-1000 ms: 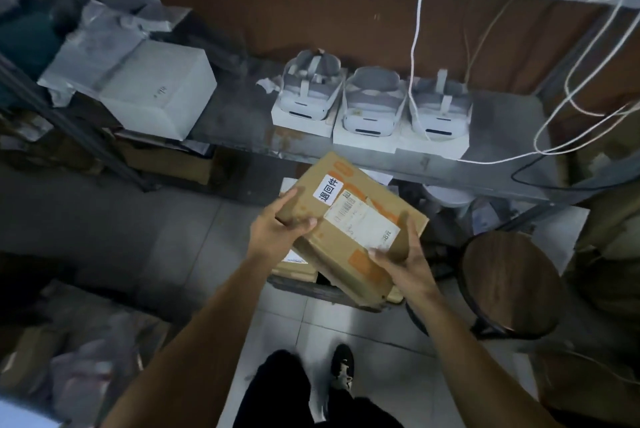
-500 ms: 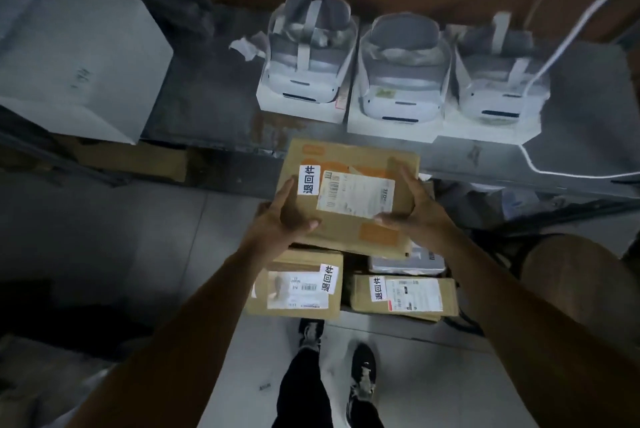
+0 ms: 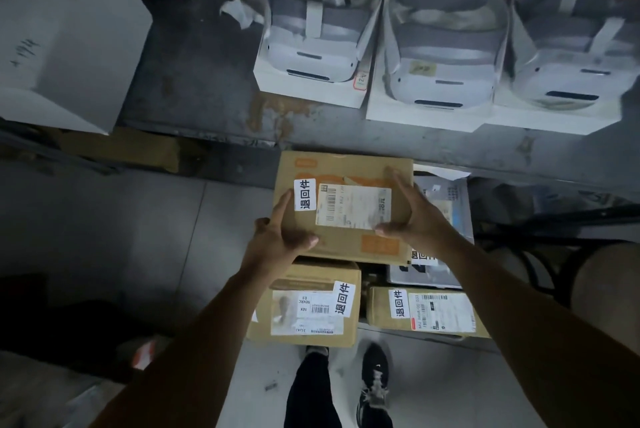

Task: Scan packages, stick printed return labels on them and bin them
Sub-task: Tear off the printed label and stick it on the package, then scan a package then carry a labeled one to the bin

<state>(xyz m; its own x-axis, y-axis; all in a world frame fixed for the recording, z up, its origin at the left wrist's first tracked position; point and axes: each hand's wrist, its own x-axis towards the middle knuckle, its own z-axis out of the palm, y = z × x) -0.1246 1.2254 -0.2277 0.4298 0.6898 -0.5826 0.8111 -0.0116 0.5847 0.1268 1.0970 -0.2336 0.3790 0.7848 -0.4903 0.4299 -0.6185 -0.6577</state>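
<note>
Item: brown corrugated cardboard parcel, flat and rectangular, with an orange printed patch at its near right corner. It is held level, label side up, above a group of parcels on the floor just near of the grey metal shelf edge. This is probably so the markings stay readable as it goes onto the pile.

Markings: white return sticker with three black characters at the left of the top face; white barcoded shipping label beside it. Labelling looks complete; binning appears to be the step in hand.

Left hand: clamped on the parcel's near left corner, thumb lying across the top, forefinger stretched along the left edge.

Right hand: clamped on the right edge, thumb on top by the shipping label, fingers reaching to the far corner. Both forearms extend forward and downward.

Below: two brown labelled cartons, near left and near right, each with its own return sticker; a grey parcel lies partly hidden to the right.

On the shelf, far: three white headsets on white boxes.
</note>
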